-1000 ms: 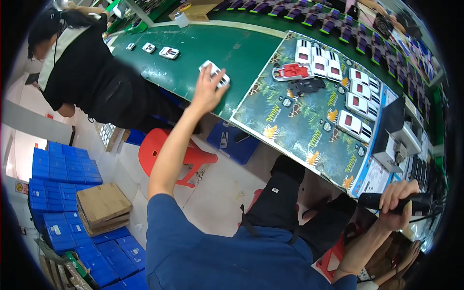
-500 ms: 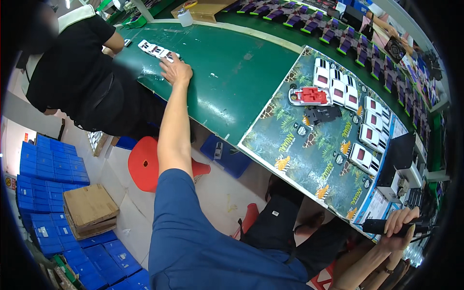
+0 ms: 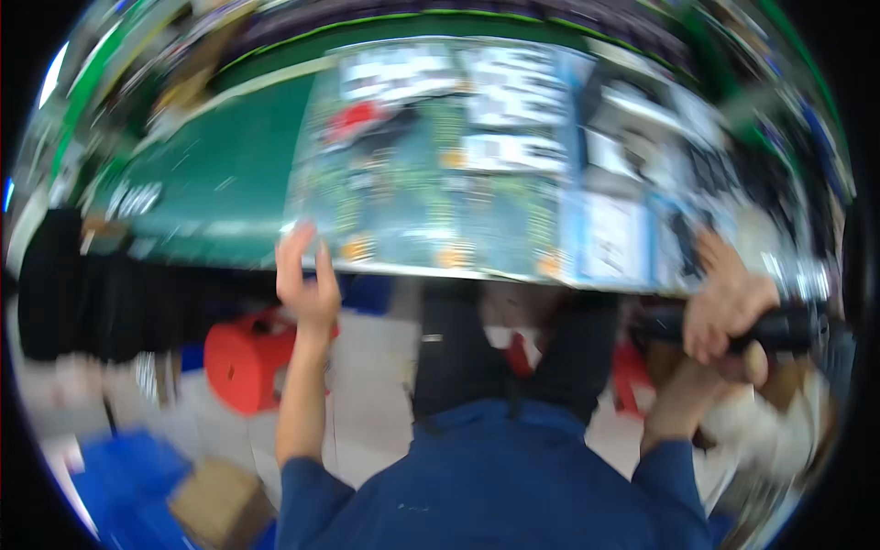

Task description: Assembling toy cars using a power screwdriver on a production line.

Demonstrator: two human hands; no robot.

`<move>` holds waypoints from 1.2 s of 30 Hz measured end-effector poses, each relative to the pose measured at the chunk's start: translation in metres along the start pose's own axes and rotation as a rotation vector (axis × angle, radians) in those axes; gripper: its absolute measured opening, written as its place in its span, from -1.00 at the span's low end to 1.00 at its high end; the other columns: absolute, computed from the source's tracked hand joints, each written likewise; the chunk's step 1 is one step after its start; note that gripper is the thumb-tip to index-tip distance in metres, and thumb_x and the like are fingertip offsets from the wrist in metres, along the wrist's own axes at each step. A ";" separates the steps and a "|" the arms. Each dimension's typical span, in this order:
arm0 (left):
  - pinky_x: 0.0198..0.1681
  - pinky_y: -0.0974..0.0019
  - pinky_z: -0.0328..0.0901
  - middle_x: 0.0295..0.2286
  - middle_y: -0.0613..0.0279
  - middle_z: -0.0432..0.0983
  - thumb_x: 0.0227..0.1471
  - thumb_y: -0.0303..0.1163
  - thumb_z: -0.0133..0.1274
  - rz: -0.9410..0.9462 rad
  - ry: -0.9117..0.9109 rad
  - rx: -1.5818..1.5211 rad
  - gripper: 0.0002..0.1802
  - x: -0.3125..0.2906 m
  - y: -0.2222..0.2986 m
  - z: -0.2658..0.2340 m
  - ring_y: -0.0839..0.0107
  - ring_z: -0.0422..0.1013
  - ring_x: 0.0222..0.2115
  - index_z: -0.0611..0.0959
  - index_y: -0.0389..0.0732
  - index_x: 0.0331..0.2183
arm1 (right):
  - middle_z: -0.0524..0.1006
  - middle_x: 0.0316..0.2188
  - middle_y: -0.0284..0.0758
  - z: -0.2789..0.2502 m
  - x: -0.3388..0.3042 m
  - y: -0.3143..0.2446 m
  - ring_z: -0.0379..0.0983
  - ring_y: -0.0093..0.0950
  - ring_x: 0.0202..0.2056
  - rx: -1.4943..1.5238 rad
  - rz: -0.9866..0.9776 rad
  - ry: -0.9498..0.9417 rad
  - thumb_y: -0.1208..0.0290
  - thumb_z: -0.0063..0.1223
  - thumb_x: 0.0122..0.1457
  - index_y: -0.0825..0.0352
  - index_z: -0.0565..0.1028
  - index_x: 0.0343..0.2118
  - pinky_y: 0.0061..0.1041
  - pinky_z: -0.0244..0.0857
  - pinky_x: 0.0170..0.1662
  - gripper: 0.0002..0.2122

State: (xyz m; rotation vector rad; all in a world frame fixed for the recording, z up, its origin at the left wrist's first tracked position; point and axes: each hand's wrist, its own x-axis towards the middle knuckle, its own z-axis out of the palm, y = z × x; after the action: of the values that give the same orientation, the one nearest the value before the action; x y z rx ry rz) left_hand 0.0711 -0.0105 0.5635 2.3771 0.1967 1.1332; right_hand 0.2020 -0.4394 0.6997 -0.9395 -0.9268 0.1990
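My left hand (image 3: 309, 280) is raised near the table's front edge, fingers apart and nothing in it. Beside it lies the patterned mat (image 3: 403, 225) on the green table (image 3: 220, 137). My right hand (image 3: 724, 316), smeared by motion, is closed round a black electric screwdriver (image 3: 784, 330) off the front right corner. White toy cars with black stripes (image 3: 513, 87) stand in rows on the mat's far part. A toy car body with a red interior (image 3: 353, 119) and a black toy car part (image 3: 390, 130) lie left of them. Another toy car (image 3: 136, 199) sits at the table's left.
A person in black (image 3: 55, 284) is at the far left. Below the table stand a red stool (image 3: 240, 367), blue boxes (image 3: 128, 477) and a cardboard box (image 3: 220, 504). Papers (image 3: 614, 234) and dark equipment (image 3: 710, 174) lie at the right. A conveyor (image 3: 385, 26) runs behind.
My left hand has left the white toy cars on the green table and come back toward me. The view has swung right. My right hand still holds the screwdriver.
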 end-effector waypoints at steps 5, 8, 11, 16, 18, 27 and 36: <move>-0.42 0.39 0.41 -0.24 -0.01 0.58 -0.08 -0.50 0.29 0.048 -0.584 -0.596 -0.62 -0.025 0.200 0.130 0.32 0.54 -0.52 0.61 -0.31 -0.15 | 0.50 -0.63 -0.35 -0.033 -0.017 -0.060 0.49 -0.52 -0.69 -0.071 -0.051 -0.113 0.29 0.28 0.05 0.40 0.43 -0.34 -0.56 0.48 -0.58 -0.70; -0.32 0.10 0.41 -0.24 -0.10 0.54 0.04 -0.27 0.21 0.111 -0.638 -0.512 -0.53 -0.006 0.283 0.219 0.02 0.53 -0.36 0.54 -0.36 -0.07 | 0.49 -0.60 -0.26 -0.049 -0.045 -0.096 0.47 -0.42 -0.66 -0.068 -0.085 -0.116 0.40 0.39 -0.04 0.48 0.42 -0.27 -0.47 0.46 -0.55 -0.62; -0.25 -0.05 0.40 -0.20 -0.23 0.49 0.08 -0.13 0.16 0.079 -0.651 -0.286 -0.34 0.008 0.318 0.267 -0.16 0.51 -0.27 0.40 -0.45 0.04 | 0.52 -0.61 -0.31 -0.063 -0.062 -0.094 0.53 -0.48 -0.66 -0.073 -0.137 -0.053 0.30 0.33 0.03 0.40 0.43 -0.33 -0.52 0.52 -0.53 -0.68; -0.16 0.01 0.41 -0.14 -0.23 0.46 -0.21 -0.04 0.40 0.062 -0.831 -0.220 -0.03 0.016 0.334 0.292 -0.12 0.51 -0.21 0.35 -0.45 0.08 | 0.52 -0.60 -0.29 -0.081 -0.081 -0.103 0.53 -0.45 -0.64 -0.064 -0.129 -0.004 0.30 0.35 0.02 0.41 0.43 -0.30 -0.49 0.53 -0.52 -0.66; -0.16 0.03 0.41 -0.15 -0.22 0.47 -0.27 -0.12 0.43 -0.027 -0.841 -0.358 -0.05 0.011 0.328 0.296 -0.10 0.51 -0.23 0.38 -0.45 0.06 | 0.52 -0.60 -0.29 -0.082 -0.083 -0.099 0.52 -0.45 -0.63 -0.045 -0.129 0.023 0.30 0.36 0.02 0.42 0.43 -0.30 -0.48 0.52 -0.52 -0.65; -0.14 0.41 0.40 -0.28 0.26 0.53 -0.20 -0.62 0.35 -0.512 -0.785 -1.292 -0.43 -0.014 0.303 0.248 0.51 0.48 -0.22 0.49 -0.29 -0.10 | 0.40 -0.62 -0.42 -0.070 -0.045 -0.065 0.34 -0.61 -0.68 -0.101 -0.335 0.278 0.17 0.09 0.19 0.32 0.36 -0.27 -0.63 0.30 -0.56 -0.71; -0.19 0.01 0.55 -0.22 -0.06 0.55 0.24 -0.38 -0.03 -1.349 -0.454 -1.707 -0.73 -0.003 0.206 0.159 0.15 0.58 -0.29 0.44 -0.30 -0.07 | 0.49 -0.66 -0.47 -0.060 0.082 0.054 0.41 -0.70 -0.66 -0.471 -0.402 0.469 0.55 0.30 0.06 0.38 0.56 -0.50 -0.73 0.24 -0.57 -0.90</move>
State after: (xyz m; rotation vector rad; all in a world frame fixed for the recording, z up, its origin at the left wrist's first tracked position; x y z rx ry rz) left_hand 0.1741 -0.2490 0.5782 0.5150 0.3554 -0.1230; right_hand 0.3100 -0.4005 0.6927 -1.1403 -0.7119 -0.5847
